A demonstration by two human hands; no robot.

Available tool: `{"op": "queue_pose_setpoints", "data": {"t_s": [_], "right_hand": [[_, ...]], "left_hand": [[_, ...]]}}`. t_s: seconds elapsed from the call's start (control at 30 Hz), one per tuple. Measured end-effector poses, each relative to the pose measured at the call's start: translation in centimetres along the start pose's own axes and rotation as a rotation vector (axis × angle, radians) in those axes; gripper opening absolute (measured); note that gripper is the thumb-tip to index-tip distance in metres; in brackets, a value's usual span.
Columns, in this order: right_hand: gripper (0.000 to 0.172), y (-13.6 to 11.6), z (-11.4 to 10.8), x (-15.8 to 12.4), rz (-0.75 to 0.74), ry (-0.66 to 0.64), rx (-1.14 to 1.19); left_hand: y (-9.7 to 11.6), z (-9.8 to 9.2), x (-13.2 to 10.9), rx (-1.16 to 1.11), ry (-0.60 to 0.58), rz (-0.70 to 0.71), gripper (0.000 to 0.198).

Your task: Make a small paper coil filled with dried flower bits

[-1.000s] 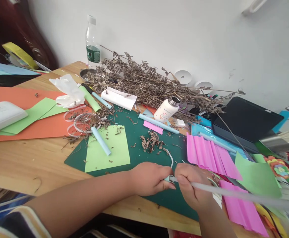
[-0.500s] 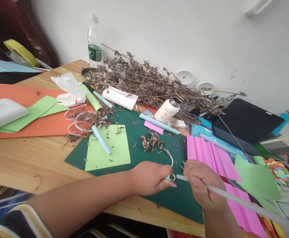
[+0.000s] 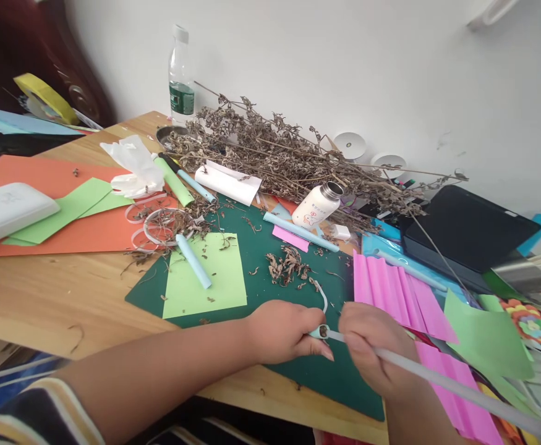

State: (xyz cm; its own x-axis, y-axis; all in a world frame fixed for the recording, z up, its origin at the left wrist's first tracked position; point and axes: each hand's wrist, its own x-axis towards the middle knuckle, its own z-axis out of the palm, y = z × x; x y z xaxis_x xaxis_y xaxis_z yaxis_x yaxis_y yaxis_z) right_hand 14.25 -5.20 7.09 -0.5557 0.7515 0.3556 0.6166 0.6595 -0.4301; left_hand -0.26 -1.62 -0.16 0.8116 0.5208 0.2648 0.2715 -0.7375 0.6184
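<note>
My left hand (image 3: 285,330) is closed around a light-blue paper tube (image 3: 315,334). Its open end faces right, and brown dried leaf bits show inside. In my right hand (image 3: 374,346) is a long, translucent white stick (image 3: 430,372), slanting down to the lower right. The stick's tip is at the mouth of the tube; whether it is inside I cannot tell. Just beyond both hands, a small heap of dried leaves (image 3: 289,266) lies on the green cutting mat (image 3: 270,368). A curved white strip (image 3: 322,296) sticks up beside my left thumb.
A pile of dried plant stems (image 3: 270,142) spans the back, near a plastic bottle (image 3: 181,86) and an open white flask (image 3: 317,205). More blue paper tubes (image 3: 193,261) lie around. Pink crepe paper (image 3: 386,287) and a black device (image 3: 469,232) are at right.
My right hand has moved slightly left, bringing the stick's tip from just short of the tube to its mouth. My left hand keeps its hold. The whole view has shifted a little.
</note>
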Motion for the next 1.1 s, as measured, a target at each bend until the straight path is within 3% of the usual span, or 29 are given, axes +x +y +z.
{"op": "queue_pose_setpoints", "data": {"t_s": [0.27, 0.37, 0.53, 0.63, 0.77, 0.97, 1.1], "right_hand": [[0.015, 0.2, 0.1, -0.2, 0.059, -0.025, 0.034], [0.016, 0.1, 0.0, 0.0, 0.028, 0.043, 0.091], [0.019, -0.3, 0.2, 0.7, 0.026, -0.119, -0.058], [0.020, -0.6, 0.2, 0.9, -0.009, -0.041, -0.041], [0.020, -0.5, -0.1, 1.0, 0.064, -0.138, -0.084], [0.021, 0.0, 0.0, 1.0, 0.033, -0.171, -0.006], [0.015, -0.1, 0.2, 1.2, -0.072, -0.061, 0.041]], "left_hand": [[-0.1, 0.2, 0.1, 0.072, 0.061, -0.063, 0.047], [-0.2, 0.3, 0.2, 0.085, 0.084, -0.080, 0.052], [-0.2, 0.5, 0.3, 0.094, 0.108, -0.083, 0.053], [-0.1, 0.6, 0.3, 0.114, 0.104, -0.089, 0.050], [0.0, 0.6, 0.3, 0.118, 0.101, -0.081, 0.044], [0.1, 0.3, 0.4, 0.146, 0.090, -0.066, 0.041], [0.1, 0.3, 0.4, 0.158, 0.070, -0.082, 0.042]]}}
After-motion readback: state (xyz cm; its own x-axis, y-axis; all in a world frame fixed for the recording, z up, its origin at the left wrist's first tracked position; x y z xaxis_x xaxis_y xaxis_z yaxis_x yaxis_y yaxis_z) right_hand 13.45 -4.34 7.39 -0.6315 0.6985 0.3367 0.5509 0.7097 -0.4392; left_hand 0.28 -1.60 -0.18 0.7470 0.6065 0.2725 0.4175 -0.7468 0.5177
